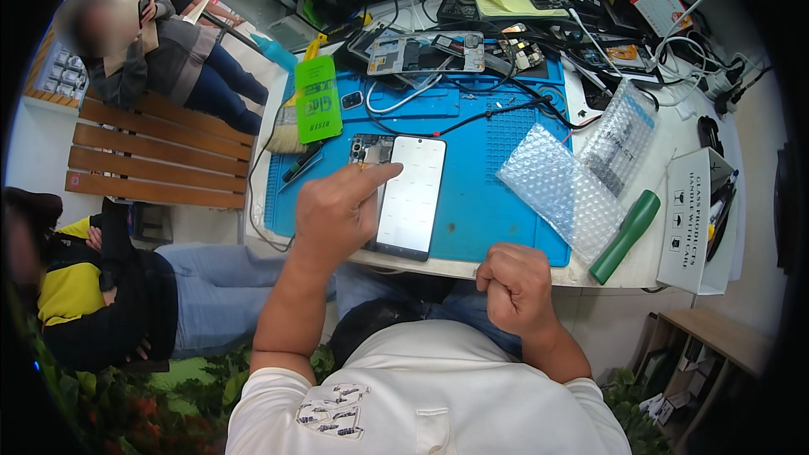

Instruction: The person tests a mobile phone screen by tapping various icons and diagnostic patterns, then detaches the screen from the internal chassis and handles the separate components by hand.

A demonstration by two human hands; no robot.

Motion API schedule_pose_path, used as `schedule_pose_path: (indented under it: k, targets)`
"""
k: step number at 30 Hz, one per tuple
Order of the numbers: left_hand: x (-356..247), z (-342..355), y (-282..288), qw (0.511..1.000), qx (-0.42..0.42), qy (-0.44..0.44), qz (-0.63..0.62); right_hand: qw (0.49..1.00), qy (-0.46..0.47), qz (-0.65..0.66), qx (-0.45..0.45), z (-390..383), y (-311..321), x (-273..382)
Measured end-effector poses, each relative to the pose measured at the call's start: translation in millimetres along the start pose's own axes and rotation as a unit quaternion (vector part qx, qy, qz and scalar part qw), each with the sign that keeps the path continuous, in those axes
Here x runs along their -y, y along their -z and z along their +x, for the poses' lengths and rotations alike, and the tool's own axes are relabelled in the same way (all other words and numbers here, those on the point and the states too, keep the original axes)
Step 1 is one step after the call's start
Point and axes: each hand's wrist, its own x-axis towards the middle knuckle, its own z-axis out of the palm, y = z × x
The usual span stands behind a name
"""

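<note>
A phone screen [411,202], lit white with rows of small marks, lies upright near the front of the blue work mat [480,219]. Against its upper left edge sits an opened phone body [369,150] with its circuit board bare; the rest of that body is behind my hand. My left hand [337,206] holds nothing. Its index finger is stretched out over the screen's upper left part, and the other fingers are curled; whether the fingertip touches the glass I cannot tell. My right hand [516,286] is a closed fist at the table's front edge, with nothing visible in it.
Bubble-wrap packets [560,190] and a green handle [625,236] lie right of the screen, beside a white carton [693,219]. A green plastic card [318,99] and brush [289,128] lie left. Phone parts [430,52] and cables crowd the back. Two people sit at left.
</note>
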Motion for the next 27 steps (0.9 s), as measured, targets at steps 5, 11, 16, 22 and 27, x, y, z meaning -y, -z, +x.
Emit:
schedule_pose_path:
  k: [5,11,16,22,27]
  targets:
    - [-0.2,-4.8,-4.1,1.000,0.013,-0.011,0.022,1.000,-0.002,0.001,0.003,-1.6,0.2,-1.2]
    - [-0.8,-5.9,-10.5,0.999,0.020,-0.025,0.020,1.000,0.003,-0.002,0.002,-1.6,0.3,-1.7]
    - [-0.2,-6.6,-12.5,0.999,0.041,-0.024,0.017,1.000,0.007,-0.005,0.003,-1.3,0.4,-2.3]
    - [-2.5,-6.0,-10.3,0.998,0.048,-0.020,0.024,1.000,0.003,-0.002,0.003,-1.2,-0.1,-0.9]
    - [7.9,-5.3,-1.4,1.000,-0.010,-0.010,-0.001,1.000,0.006,-0.004,0.002,-1.3,0.3,-1.1]
